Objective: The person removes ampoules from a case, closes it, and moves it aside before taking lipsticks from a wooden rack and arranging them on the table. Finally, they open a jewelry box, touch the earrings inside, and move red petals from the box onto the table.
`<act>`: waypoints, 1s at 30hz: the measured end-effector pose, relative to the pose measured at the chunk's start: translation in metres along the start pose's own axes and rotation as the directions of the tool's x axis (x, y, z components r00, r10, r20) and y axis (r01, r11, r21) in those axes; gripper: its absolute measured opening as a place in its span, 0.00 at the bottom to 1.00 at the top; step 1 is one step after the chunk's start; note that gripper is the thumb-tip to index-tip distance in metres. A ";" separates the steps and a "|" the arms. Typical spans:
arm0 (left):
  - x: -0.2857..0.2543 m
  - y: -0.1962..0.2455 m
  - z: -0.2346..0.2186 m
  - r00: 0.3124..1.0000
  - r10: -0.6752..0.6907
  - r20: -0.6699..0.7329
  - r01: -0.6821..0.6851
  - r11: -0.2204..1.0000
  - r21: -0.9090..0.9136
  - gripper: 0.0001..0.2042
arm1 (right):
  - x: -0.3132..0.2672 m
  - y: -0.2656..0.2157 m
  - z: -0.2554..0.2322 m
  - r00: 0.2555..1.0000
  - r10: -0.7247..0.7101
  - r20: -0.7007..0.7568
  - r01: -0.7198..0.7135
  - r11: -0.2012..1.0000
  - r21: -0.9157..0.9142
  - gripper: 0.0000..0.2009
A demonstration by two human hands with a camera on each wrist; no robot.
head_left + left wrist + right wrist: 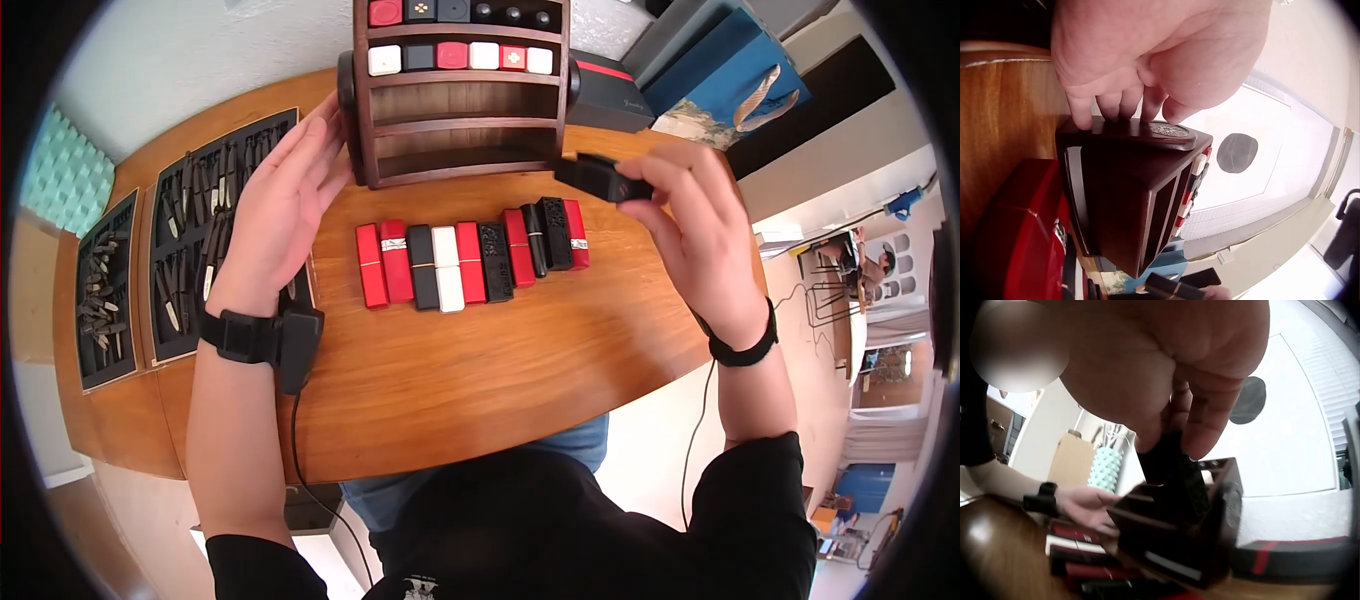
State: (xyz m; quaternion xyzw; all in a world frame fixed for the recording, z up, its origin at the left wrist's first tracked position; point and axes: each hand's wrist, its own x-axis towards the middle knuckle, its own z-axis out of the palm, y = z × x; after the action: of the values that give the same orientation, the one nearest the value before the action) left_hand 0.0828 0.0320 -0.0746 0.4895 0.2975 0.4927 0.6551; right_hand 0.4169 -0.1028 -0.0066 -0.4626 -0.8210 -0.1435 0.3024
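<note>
Left hand (285, 205): forearm reaches forward, palm turned inward, fingers straight and together, fingertips (1113, 106) pressed against a surface. Right hand (690, 225): raised, forearm angled up from the elbow, wrist bent, thumb and fingers (1204, 425) curled in a pinch. Both wrists wear black straps. Sleeves black, pushed up.

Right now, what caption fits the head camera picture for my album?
Left hand steadies the wooden rack; right hand holds a black lipstick case.
</note>
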 end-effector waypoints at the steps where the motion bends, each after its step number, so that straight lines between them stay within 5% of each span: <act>1: 0.001 -0.002 -0.003 1.000 0.007 0.010 -0.007 1.000 -0.008 0.28 | -0.012 0.007 0.001 1.000 0.004 0.002 -0.004 1.000 -0.004 0.15; 8: 0.001 -0.002 -0.003 1.000 -0.008 -0.005 0.008 1.000 -0.024 0.28 | -0.060 0.025 0.018 0.974 0.051 0.221 -0.017 0.988 -0.156 0.16; 15: 0.004 -0.004 -0.010 0.999 -0.011 0.030 0.012 0.999 -0.035 0.28 | -0.073 0.015 0.030 0.940 0.125 0.319 -0.125 0.992 -0.019 0.13; 20: 0.000 0.000 -0.005 1.000 -0.028 0.013 0.028 0.999 -0.034 0.28 | -0.033 0.020 0.016 0.917 0.174 0.359 -0.149 0.984 -0.095 0.14; 22: 0.000 0.001 -0.002 1.000 -0.015 0.016 0.015 0.999 -0.029 0.28 | 0.003 0.023 0.017 0.992 0.029 0.125 -0.017 0.996 -0.091 0.14; 25: -0.001 0.002 0.001 1.000 -0.012 0.005 0.012 1.000 -0.024 0.27 | 0.053 0.024 0.029 0.996 -0.060 -0.069 0.060 0.998 -0.010 0.15; 30: 0.000 0.001 -0.004 1.000 -0.023 0.004 0.024 0.999 -0.026 0.28 | 0.091 0.030 0.058 0.993 -0.052 -0.106 0.056 0.998 0.034 0.13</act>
State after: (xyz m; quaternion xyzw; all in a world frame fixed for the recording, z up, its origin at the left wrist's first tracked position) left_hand 0.0794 0.0333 -0.0751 0.4783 0.2957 0.4879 0.6677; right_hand 0.3859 0.0040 0.0044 -0.4262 -0.8187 -0.1605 0.3498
